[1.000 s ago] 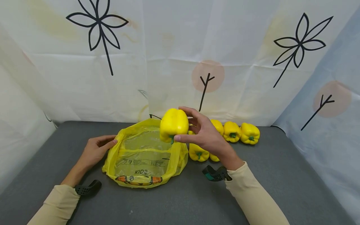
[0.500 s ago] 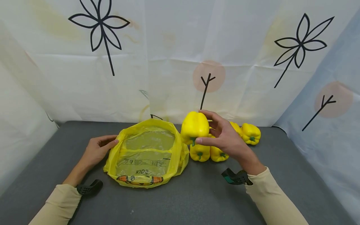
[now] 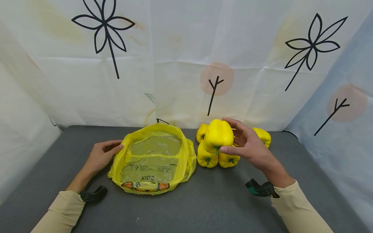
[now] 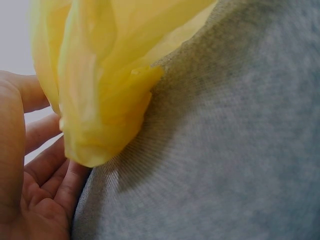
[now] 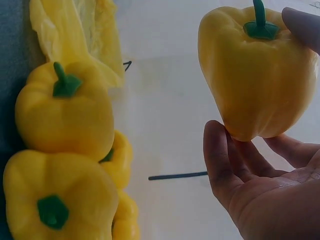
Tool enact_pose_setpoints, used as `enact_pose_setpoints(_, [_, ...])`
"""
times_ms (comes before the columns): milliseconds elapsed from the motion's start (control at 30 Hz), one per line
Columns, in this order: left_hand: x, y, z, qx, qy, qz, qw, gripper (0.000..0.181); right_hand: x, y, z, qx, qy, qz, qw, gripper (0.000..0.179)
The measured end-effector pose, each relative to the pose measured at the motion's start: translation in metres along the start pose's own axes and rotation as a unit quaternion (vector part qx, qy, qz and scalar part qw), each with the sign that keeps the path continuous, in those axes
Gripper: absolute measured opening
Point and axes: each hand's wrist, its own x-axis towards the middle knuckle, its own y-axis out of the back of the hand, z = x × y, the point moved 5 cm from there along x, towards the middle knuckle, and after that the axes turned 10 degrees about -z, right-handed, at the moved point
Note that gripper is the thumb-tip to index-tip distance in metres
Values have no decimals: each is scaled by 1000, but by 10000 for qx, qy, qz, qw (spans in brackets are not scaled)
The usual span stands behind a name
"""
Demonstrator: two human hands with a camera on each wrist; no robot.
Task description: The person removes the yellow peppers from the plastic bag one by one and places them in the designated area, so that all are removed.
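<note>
My right hand (image 3: 252, 147) holds a yellow bell pepper (image 3: 218, 134) up off the table, thumb by the green stem and fingertips at its far end. In the right wrist view the held bell pepper (image 5: 257, 75) has its stem upward. Other yellow bell peppers (image 3: 207, 157) sit behind and below it, some partly hidden. On the left, my left hand (image 3: 100, 157) pinches the side rim of a yellow plastic bag (image 3: 186, 158), which lies with its mouth spread wide. Close up, the left wrist view shows the bag's edge (image 4: 100, 125) against the fingers (image 4: 42, 135).
A grey table (image 3: 186, 213) carries everything. Behind it hangs a white cloth (image 3: 180, 97) printed with plant drawings. One more bell pepper (image 3: 263, 136) stands beyond my right hand, near the back edge. Black straps (image 3: 262, 188) circle both wrists.
My right hand has carried the bell pepper rightward, from beside the bag's mouth to over the other bell peppers, and slightly lower. The left hand and the bag stay nearly in place.
</note>
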Motion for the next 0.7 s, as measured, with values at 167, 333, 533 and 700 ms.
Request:
enact_pose_setpoints(167, [0, 0, 0, 35, -24, 28, 10000, 49, -10, 7, 3, 1, -14, 55, 10000, 81])
enact_pose_setpoints(333, [-1, 0, 0, 14, -25, 22, 10000, 49, -17, 13, 6, -13, 10, 121, 9999, 78])
enact_pose_setpoints(533, [-2, 0, 1, -61, 0, -38, 10000, 49, -21, 22, 10, -86, -57, 247, 9996, 76])
enact_pose_setpoints(700, [-2, 0, 2, -60, -37, -38, 10000, 49, -25, 32, 14, -20, -143, 397, 9991, 75])
